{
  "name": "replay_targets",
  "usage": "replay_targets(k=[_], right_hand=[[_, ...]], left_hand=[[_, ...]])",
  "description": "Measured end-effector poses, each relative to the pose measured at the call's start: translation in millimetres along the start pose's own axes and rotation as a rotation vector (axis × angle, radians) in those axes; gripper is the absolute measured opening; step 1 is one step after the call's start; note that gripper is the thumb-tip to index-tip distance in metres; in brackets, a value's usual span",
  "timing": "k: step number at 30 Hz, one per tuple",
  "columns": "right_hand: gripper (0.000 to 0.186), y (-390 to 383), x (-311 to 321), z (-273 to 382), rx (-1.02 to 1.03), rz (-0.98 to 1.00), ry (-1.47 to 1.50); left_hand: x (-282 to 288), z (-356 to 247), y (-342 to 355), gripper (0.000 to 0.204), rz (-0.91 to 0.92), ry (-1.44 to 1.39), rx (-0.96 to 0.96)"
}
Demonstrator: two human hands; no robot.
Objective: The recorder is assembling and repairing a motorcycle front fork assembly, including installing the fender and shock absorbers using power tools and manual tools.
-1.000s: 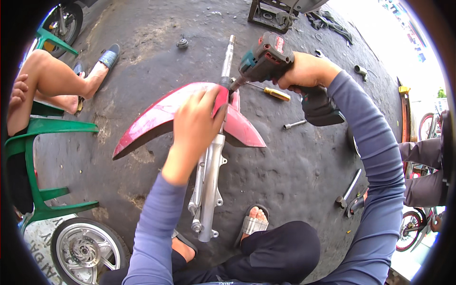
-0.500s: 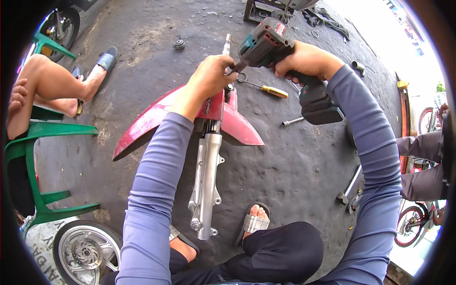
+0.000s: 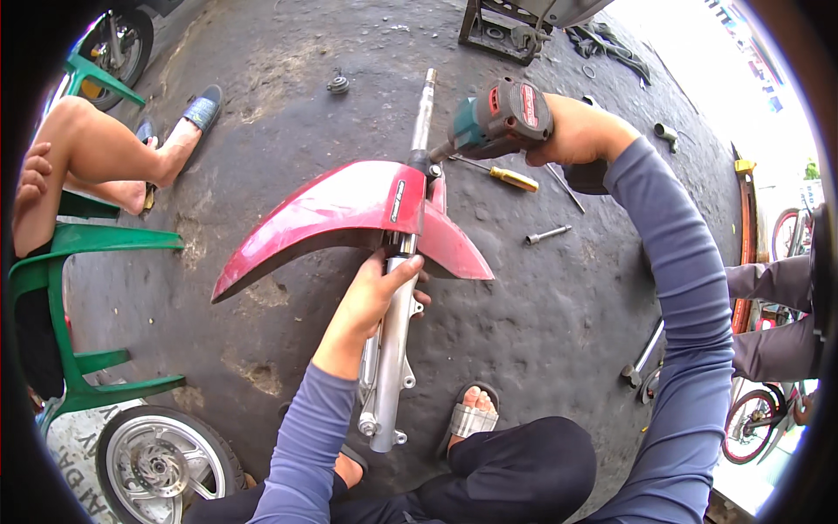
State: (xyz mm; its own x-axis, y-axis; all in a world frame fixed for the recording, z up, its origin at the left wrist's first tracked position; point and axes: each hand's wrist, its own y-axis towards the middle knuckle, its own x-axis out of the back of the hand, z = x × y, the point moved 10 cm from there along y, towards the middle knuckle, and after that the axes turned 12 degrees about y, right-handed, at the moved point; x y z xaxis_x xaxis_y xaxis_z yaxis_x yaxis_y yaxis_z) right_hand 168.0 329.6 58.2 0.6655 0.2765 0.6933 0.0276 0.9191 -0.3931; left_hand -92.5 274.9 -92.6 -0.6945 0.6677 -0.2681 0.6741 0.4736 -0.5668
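A motorcycle front fork with silver lower legs lies on the dark ground before me, its steering stem pointing away. A red front fender is fitted across its middle. My left hand is wrapped round the fork leg just below the fender. In my right hand is a teal and black cordless impact wrench, gripped by its handle. The wrench's socket end meets the fork beside the fender's upper edge, near a bolt; whether it sits on a bolt head I cannot tell.
To the right lie a yellow-handled screwdriver, a small socket bar and a hammer-like tool. A spoked-alloy wheel rests at lower left. A person sits by a green chair on the left. A metal stand is at the back.
My left hand has moved from the wrench's socket end down to the fork leg. The impact wrench has dropped nearer the fender and turned, its tip now against the fork.
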Motion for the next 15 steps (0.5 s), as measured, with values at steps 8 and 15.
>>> replay_targets(k=[8,15], right_hand=[[0.02,-6,-10,-16,-0.28,0.04,0.362],[0.022,6,-4,-25,-0.28,0.068,0.193]], left_hand=[[-6,3,15,0.043,-0.075,0.116,0.018],[-5,4,15,0.039,-0.078,0.107,0.005]])
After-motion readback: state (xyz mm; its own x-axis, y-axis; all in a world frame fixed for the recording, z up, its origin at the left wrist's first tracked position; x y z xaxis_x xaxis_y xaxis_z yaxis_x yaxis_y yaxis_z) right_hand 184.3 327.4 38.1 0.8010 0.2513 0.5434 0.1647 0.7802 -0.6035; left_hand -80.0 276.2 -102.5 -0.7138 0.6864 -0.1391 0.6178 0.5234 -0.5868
